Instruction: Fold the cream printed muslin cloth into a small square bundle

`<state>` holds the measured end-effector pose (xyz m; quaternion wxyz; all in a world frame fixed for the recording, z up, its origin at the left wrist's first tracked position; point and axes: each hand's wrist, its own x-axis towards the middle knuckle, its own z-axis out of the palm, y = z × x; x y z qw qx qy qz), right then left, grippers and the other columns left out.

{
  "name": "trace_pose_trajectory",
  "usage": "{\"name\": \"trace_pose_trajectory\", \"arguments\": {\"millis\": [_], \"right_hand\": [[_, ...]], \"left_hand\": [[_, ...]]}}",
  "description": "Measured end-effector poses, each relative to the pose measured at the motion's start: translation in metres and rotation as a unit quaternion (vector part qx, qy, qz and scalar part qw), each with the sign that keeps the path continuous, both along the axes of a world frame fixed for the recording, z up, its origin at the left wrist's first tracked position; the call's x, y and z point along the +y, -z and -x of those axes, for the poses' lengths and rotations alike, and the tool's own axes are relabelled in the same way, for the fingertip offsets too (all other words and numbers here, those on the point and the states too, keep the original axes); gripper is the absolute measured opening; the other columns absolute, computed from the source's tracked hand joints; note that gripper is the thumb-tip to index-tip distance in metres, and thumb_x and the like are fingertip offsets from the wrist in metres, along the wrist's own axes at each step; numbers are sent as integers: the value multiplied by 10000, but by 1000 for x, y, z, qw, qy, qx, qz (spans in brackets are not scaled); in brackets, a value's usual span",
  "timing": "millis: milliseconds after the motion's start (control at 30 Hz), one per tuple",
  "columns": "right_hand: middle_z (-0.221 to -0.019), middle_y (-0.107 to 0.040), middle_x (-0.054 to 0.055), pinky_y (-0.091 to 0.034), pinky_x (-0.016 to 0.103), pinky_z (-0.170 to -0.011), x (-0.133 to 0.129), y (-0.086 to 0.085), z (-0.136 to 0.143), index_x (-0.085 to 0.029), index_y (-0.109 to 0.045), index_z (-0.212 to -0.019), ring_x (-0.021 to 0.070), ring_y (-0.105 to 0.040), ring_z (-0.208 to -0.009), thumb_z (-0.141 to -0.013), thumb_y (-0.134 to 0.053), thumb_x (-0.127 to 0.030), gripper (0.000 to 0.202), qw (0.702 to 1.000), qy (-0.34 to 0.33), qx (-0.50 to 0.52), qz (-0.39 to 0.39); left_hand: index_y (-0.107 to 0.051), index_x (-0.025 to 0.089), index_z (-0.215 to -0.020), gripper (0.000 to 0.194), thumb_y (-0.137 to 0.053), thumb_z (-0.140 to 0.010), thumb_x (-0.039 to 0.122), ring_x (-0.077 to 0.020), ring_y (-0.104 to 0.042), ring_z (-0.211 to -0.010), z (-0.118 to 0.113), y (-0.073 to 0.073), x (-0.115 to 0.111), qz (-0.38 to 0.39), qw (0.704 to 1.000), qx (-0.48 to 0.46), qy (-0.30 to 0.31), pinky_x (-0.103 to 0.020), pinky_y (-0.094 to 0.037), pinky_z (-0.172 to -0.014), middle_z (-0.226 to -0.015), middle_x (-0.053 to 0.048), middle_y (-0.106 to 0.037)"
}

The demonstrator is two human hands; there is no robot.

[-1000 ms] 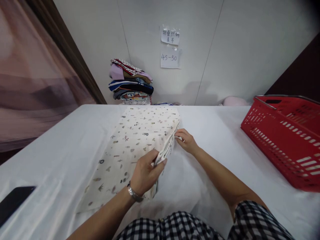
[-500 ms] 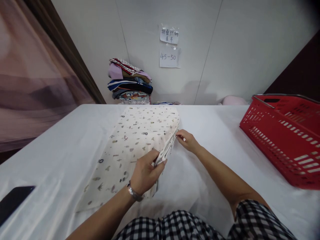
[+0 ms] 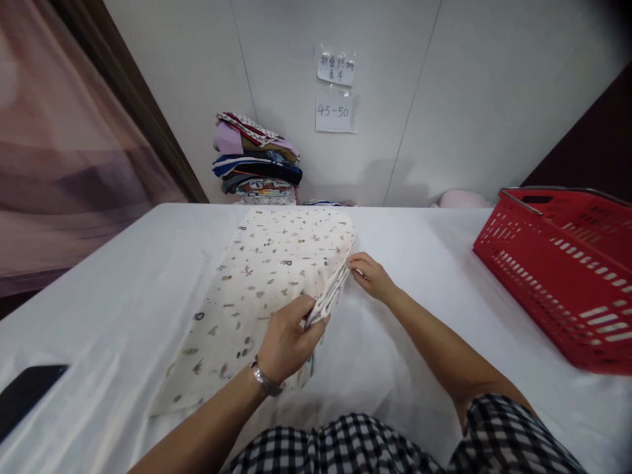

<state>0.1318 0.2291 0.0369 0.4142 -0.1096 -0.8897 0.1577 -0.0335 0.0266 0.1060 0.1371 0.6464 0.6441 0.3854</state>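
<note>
A white cloth point(image 3: 257, 283) with small printed figures lies folded in layers on the white-covered table. Its right edge is lifted, and several stacked layers show there. My left hand point(image 3: 291, 336), with a metal watch or bracelet at the wrist, is closed round that edge near its front, thumb on one side and fingers on the other. Farther along the same edge, my right hand point(image 3: 371, 275) pinches the layers between thumb and fingertips. The cloth's near right corner hangs partly behind my left hand.
At the right stands a red plastic basket point(image 3: 563, 276) with a metal handle. A black flat object point(image 3: 29, 395) lies at the left edge. Beyond the table rises a stack of folded fabrics point(image 3: 257, 161), beside wall-taped paper signs point(image 3: 336, 112). A curtain point(image 3: 74, 145) hangs on the left.
Almost nothing differs. My right hand has shifted very slightly along the cloth's edge; my left hand keeps the same grip.
</note>
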Motion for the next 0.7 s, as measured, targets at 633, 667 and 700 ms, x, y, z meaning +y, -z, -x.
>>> {"name": "trace_pose_trajectory", "arguments": {"millis": [633,667,700], "right_hand": [[-1046,-597,91,-457,251,-560,-2,8,-4,-224,-519,-982,144,-567,-801,-877,-429,-168,149,997,-6,-5,78],[-1031,-596,83,-453,246,-554,-1,7,-4,-225,-517,-992,137,-562,-776,-877,-428,-165,157,997,-10,-5,81],[-1017,-592,76,-455,245,-560,0,7,-4,-226,-516,-1002,132,-556,-761,-874,-429,-161,168,996,-14,-7,84]], "left_hand": [[-442,191,-650,165,-508,-800,207,-81,-401,-540,2,2,0,-20,1000,7,10,-212,-322,-522,-595,48,-436],[-447,191,-654,159,-508,-800,205,-81,-402,-540,2,2,0,-18,1000,7,10,-213,-323,-522,-599,48,-439],[-451,191,-658,154,-508,-800,204,-82,-402,-542,2,2,0,-15,1000,8,9,-214,-323,-524,-603,48,-441]]}}
